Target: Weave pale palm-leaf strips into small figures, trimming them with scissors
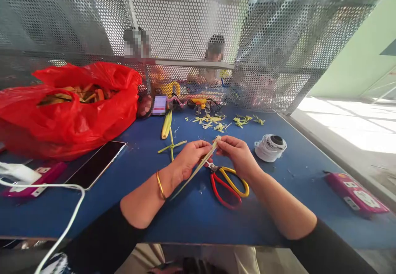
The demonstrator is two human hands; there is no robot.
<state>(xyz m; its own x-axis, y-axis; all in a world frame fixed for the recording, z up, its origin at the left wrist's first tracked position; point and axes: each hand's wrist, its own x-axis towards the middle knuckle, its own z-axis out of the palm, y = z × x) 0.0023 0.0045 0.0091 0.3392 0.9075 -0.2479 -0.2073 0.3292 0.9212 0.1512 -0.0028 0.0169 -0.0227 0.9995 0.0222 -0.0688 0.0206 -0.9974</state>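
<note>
A long pale green leaf strip (198, 168) runs between my two hands, its thin tail slanting down to the left. My left hand (194, 155) pinches it partway along, and my right hand (234, 150) pinches its upper end. Beneath them on the blue table lie scissors (227, 187) with one red and one yellow handle; the blades are partly hidden by my fingers. A cross-shaped piece of folded strips (172, 146) sits left of my hands, below a yellow-green bundle (166, 125). To the right stands a spool of white thread (270, 148).
A red plastic bag (102, 117) fills the left side, beside a phone (95, 165) and a white cable (72, 220). Leaf scraps (212, 120) lie farther back, before a perforated metal screen (192, 22). A magenta case (355, 193) rests at right. People sit behind the screen.
</note>
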